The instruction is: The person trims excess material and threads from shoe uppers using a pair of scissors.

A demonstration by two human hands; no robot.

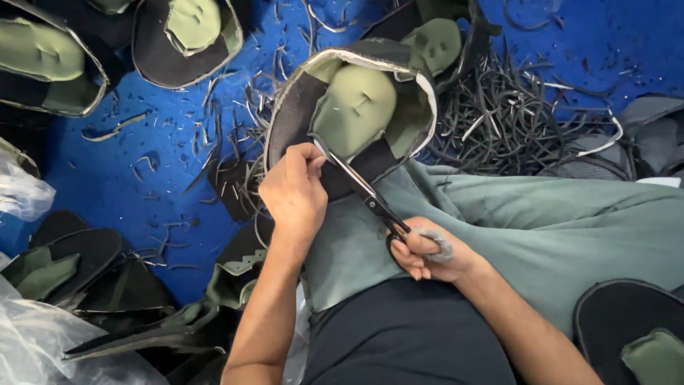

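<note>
Left hand (294,196) gripping black-and-olive padded piece (354,110) on lap; right hand (427,249) clenched around scissors (367,194), blades at its edge.

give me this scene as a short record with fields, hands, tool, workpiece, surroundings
left hand: left hand grips the edge of the shoe upper
right hand: right hand holds the scissors by the handles
tool: blades point up toward the workpiece edge beside the left thumb
workpiece: black and olive green piece with pale trim, tilted on the lap
lap: grey-green cloth
surroundings: blue surface strewn with dark trimmings; more similar pieces around; clear plastic at left
</note>
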